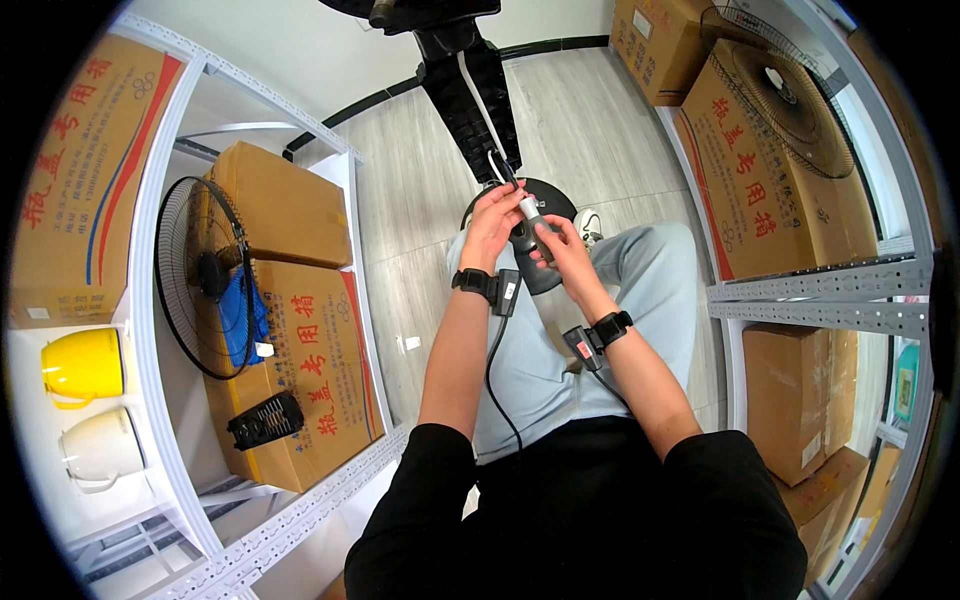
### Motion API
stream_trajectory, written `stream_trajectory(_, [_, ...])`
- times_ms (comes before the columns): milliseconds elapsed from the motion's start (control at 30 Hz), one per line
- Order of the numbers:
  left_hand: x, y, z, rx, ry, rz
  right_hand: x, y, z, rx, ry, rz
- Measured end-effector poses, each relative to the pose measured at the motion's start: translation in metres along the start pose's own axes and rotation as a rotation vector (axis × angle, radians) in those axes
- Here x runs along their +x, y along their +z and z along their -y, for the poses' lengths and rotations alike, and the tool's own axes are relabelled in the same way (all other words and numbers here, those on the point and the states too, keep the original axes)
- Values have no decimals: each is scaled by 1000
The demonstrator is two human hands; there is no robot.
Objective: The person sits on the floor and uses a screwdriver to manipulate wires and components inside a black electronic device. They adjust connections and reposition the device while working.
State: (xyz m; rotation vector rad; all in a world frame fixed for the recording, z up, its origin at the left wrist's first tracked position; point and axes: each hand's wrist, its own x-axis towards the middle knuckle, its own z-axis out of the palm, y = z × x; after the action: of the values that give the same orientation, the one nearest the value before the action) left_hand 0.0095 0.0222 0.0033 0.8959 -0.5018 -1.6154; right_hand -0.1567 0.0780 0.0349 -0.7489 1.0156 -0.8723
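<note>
My right hand (568,252) is closed around a grey-handled tool (541,232) with a pale collar, which looks like a screwdriver. Its tip points up and away, toward the lower end of a black fan stand (468,110). My left hand (488,226) has its fingers closed at the tool's front end, beside a thin black part and a white cord; exactly what they pinch is hidden. The white cord (482,105) runs along the stand. Beneath my hands lies the stand's round black base (546,278), between my legs.
To the left, a shelf holds cartons (300,350), a black fan grille (165,270), a blue bag (238,318), a black vented cover (266,420) and yellow and white mugs (82,366). Another grille (800,100) rests on a carton on the right shelf. Cabled wristbands circle both wrists.
</note>
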Motion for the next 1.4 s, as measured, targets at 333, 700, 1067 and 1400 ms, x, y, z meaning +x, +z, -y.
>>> stream_trajectory(333, [-2, 1, -2, -59, 18, 55, 9, -7, 6, 15, 120, 95])
stream_trajectory(700, [-5, 10, -5, -46, 20, 13, 12, -6, -10, -57, -73, -69])
stream_trajectory(1067, [-3, 14, -3, -24, 38, -62, 14, -14, -16, -81, -105, -71])
stream_trajectory(1400, [-3, 11, -6, -148, 18, -47, 5, -22, -20, -157, -128, -52])
